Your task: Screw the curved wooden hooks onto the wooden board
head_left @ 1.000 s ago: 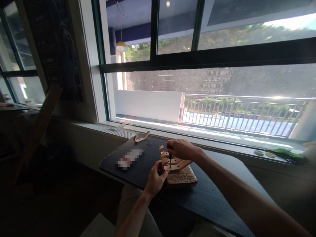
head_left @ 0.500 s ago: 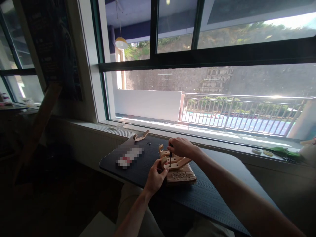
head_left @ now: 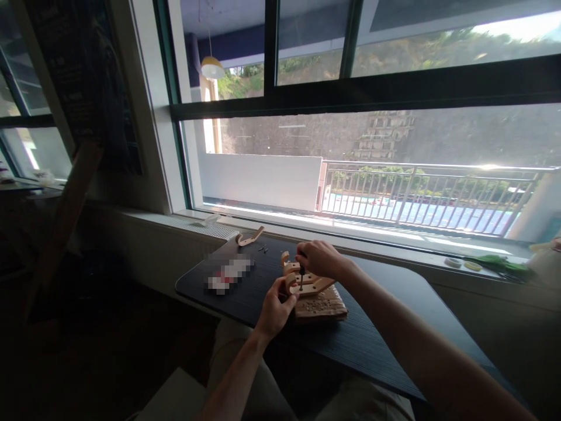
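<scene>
My right hand (head_left: 321,259) is closed round a small dark screwdriver (head_left: 301,276) that stands upright, its tip on a light wooden hook piece (head_left: 309,283). My left hand (head_left: 274,311) grips the near left end of that wooden hook piece and steadies it. The piece lies on a brown wooden block (head_left: 319,304) on the dark table (head_left: 372,345). A second wooden hook (head_left: 249,237) lies at the table's far left corner, with several small dark screws (head_left: 263,249) beside it.
A blurred white and red object (head_left: 230,274) lies on the table's left part. A window sill (head_left: 394,245) runs behind the table, with green items (head_left: 499,266) at its right end. A slanted wooden plank (head_left: 61,222) leans at the left.
The view has shifted slightly, so everything sits a little higher and more to the left. Both hands keep their hold on the screwdriver and the wooden piece.
</scene>
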Tool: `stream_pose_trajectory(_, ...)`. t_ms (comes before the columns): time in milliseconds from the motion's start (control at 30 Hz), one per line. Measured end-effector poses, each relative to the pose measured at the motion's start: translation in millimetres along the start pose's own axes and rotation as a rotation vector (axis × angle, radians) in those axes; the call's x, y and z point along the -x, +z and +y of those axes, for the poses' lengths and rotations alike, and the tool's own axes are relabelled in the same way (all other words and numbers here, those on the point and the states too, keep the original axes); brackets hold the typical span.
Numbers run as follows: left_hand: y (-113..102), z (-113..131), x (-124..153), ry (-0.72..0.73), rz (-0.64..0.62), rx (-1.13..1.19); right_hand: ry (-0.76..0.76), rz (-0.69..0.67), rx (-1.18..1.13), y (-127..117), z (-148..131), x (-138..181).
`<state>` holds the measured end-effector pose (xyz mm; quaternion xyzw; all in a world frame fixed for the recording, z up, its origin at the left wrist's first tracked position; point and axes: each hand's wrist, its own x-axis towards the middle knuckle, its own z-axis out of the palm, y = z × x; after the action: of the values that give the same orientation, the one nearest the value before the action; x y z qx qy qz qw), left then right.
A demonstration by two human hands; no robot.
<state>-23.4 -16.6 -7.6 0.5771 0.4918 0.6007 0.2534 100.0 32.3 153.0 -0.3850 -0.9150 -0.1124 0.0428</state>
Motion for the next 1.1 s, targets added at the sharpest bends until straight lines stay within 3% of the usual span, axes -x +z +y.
stream_pose_trajectory(167,-1,4,0,-0.006,-0.007,-0.004,-0.011,-0.016,0.009,-9,0,1)
stream_pose_trajectory(400,0,1,0,-0.011,-0.008,-0.01,-0.171,-0.048,-0.011,-14,1,1)
stream_pose_trajectory(633,0,-1,0,0.009,0.004,-0.002,-0.1,-0.017,-0.033,-2,7,-1)
stream_pose_trajectory(800,0,2,0,0.005,0.013,-0.008,-0.073,-0.031,0.007,-7,3,-2)
stream_pose_trajectory(1100,-1,4,1,0.016,-0.002,-0.01,-0.167,-0.077,0.047,-15,-2,0)
